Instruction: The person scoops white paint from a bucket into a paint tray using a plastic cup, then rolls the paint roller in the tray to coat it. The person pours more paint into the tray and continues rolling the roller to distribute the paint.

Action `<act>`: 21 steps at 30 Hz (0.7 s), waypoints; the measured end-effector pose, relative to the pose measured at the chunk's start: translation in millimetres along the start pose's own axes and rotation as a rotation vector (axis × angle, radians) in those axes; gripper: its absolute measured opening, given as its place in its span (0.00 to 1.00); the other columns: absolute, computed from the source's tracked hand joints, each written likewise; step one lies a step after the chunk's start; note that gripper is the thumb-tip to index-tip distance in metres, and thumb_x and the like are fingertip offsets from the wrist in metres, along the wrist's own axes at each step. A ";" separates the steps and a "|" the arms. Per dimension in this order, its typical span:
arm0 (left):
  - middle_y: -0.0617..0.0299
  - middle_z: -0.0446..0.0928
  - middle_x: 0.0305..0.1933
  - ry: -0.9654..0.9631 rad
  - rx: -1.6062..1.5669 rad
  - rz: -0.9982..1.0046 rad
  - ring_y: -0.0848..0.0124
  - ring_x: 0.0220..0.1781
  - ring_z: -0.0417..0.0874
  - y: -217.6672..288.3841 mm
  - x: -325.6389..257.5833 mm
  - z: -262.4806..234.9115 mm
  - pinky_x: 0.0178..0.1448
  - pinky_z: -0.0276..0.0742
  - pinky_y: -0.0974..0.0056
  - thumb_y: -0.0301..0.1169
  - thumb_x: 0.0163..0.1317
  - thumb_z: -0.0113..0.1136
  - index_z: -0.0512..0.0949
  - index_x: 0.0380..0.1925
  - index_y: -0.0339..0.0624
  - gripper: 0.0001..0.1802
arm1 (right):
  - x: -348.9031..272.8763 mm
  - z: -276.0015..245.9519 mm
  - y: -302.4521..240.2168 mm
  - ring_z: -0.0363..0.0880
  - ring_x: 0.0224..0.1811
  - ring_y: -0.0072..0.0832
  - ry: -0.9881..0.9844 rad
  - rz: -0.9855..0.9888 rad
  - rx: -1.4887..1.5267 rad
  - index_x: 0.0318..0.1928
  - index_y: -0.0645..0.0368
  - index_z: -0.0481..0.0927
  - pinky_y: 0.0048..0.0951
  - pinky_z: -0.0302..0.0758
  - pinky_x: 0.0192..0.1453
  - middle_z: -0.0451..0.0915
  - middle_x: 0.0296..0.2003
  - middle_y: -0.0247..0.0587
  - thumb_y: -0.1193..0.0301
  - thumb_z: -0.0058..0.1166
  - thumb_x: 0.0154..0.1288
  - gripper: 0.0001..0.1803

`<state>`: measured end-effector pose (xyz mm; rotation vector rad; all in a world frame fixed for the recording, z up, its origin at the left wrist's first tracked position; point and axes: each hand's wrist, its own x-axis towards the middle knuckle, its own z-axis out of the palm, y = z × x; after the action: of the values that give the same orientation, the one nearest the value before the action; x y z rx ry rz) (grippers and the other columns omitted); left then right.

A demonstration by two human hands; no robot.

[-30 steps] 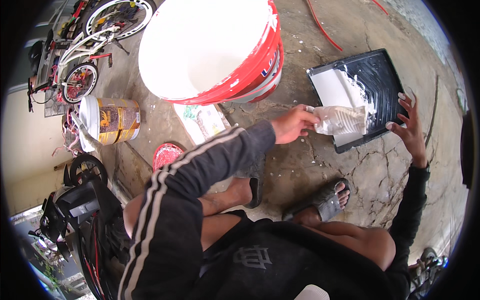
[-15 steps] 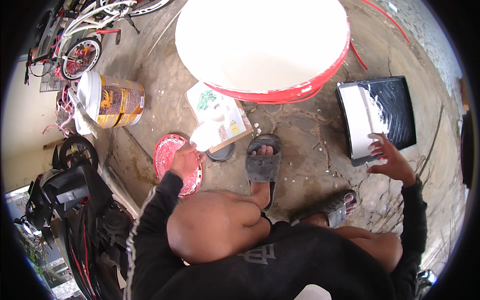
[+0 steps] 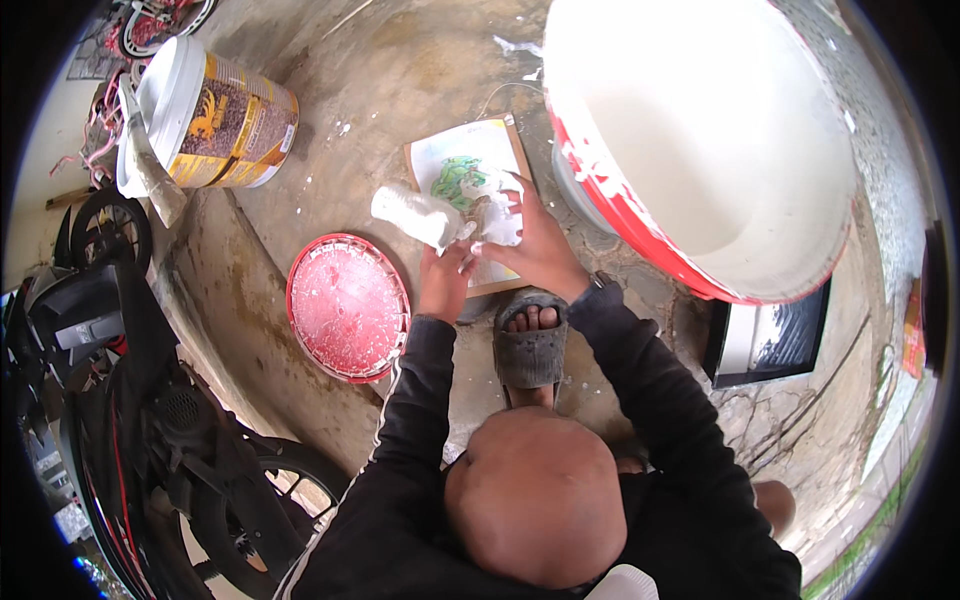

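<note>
My left hand [image 3: 445, 283] is closed on the lower end of a white, paint-coated, cup-like object [image 3: 415, 215]. Opposite it, my right hand [image 3: 545, 243] curls its fingers and thumb around a thin, white, paint-smeared piece [image 3: 505, 222]; whether the two white things are joined I cannot tell. Both hands are above a sheet with a coloured drawing [image 3: 435, 150] on a brown board. To their right stands a large red-rimmed bucket [image 3: 640, 235] of white paint. A paint-spattered red lid [image 3: 345, 310] lies left of my left hand.
A black paint tray [image 3: 765, 375] with white paint is partly hidden behind the bucket. A lidded yellow-brown pail [image 3: 235, 120] stands at the far left. Nearer, a black motorbike [image 3: 170, 400] is parked. My sandalled foot [image 3: 530, 345] rests just below the board.
My right hand has swung left from beside the tray to the white piece near my left hand. My left hand has moved right, keeping the white object. The view has shifted, putting the bucket further right.
</note>
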<state>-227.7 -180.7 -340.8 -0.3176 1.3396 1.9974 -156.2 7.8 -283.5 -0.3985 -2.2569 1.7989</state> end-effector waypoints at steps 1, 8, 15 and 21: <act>0.60 0.78 0.56 0.040 0.092 0.041 0.68 0.58 0.79 6.9 -2.9 5.5 0.59 0.73 0.55 0.26 0.65 0.62 0.64 0.66 0.47 0.31 | 12.5 15.3 4.7 0.78 0.64 0.50 0.005 0.005 -0.021 0.77 0.63 0.55 0.44 0.78 0.63 0.76 0.63 0.63 0.61 0.78 0.54 0.57; 0.57 0.80 0.50 0.402 0.506 -0.124 0.65 0.50 0.81 57.7 4.1 -10.8 0.51 0.76 0.57 0.34 0.62 0.64 0.59 0.71 0.34 0.40 | 83.6 69.2 18.6 0.82 0.58 0.56 -0.082 0.116 -0.277 0.74 0.71 0.56 0.46 0.78 0.62 0.80 0.56 0.67 0.54 0.77 0.52 0.59; 0.53 0.84 0.51 0.206 0.383 0.210 0.67 0.52 0.84 61.9 29.0 -19.7 0.55 0.79 0.61 0.26 0.62 0.64 0.72 0.64 0.32 0.29 | 92.7 68.9 4.3 0.89 0.50 0.41 -0.223 0.312 0.017 0.74 0.68 0.53 0.37 0.84 0.52 0.83 0.56 0.60 0.65 0.74 0.54 0.54; 0.47 0.80 0.57 0.163 0.915 0.582 0.56 0.61 0.81 39.3 1.9 1.2 0.67 0.75 0.55 0.23 0.56 0.75 0.74 0.60 0.34 0.31 | 35.3 44.9 29.2 0.82 0.62 0.44 0.002 0.060 0.029 0.75 0.60 0.54 0.41 0.77 0.66 0.83 0.57 0.57 0.74 0.73 0.55 0.52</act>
<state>-255.1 -187.5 -313.4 0.3874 2.4786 1.5391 -202.6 -14.8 -321.6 -0.4673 -2.2372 1.8575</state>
